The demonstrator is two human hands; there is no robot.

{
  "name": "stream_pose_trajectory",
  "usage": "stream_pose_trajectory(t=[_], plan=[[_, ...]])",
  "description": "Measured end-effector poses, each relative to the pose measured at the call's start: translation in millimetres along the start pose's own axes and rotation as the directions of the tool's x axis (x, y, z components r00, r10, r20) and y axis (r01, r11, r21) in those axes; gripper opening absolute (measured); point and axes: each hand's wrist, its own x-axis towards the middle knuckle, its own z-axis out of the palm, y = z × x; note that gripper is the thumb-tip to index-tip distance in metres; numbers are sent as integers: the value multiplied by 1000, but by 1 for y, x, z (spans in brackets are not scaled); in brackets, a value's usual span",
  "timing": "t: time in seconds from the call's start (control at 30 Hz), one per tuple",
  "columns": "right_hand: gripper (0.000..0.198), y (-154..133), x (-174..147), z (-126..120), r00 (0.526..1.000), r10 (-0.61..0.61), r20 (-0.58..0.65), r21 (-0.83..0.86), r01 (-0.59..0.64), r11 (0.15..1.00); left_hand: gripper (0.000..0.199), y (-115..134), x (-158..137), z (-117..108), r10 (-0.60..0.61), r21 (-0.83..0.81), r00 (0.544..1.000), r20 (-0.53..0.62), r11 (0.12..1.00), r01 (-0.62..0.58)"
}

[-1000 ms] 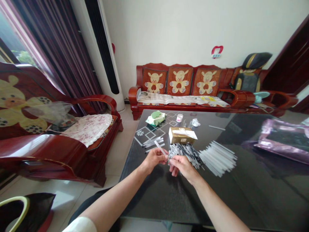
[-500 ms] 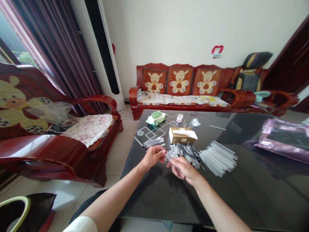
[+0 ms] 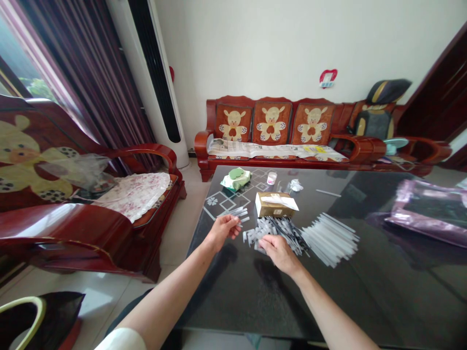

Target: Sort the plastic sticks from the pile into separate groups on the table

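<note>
My left hand is closed in a pinch at the near end of a small group of thin pale sticks. What sits between its fingertips is too small to make out. My right hand has thumb and forefinger together at the front edge of a heap of thin black sticks with whitish ends. Its fingers hide whatever they grip. To the right of that heap lies a fanned pile of translucent white tubes.
Behind the heap stands a gold tissue box. A green wipes pack, a small cup, crumpled tissue and a lone white tube lie farther back. A purple plastic bag rests at the table's right.
My hands have moved apart. The left went left and slightly down to the small stick group; the right shifted slightly right, and its fingers drew together at the heap.
</note>
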Motion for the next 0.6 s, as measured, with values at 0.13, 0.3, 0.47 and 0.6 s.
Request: stream_pose_trajectory(t=[0.13,0.3,0.47,0.6], plan=[[39,5,2,3,998,56,-40,-47,-58,997,30,-7,-3,4,-44,-29,998,47,999,45],[37,19,5,-8,979,133,-152,-197,-161,967,35,-15,-4,9,-56,-32,996,66,998,58],[24,52,8,-44,885,266,-381,-463,-432,774,39,-17,-6,12,-77,-29,994,79,996,79],[24,75,10,-57,847,268,-458,-514,-499,698,39,-18,-7,14,-94,-19,992,87,995,96]])
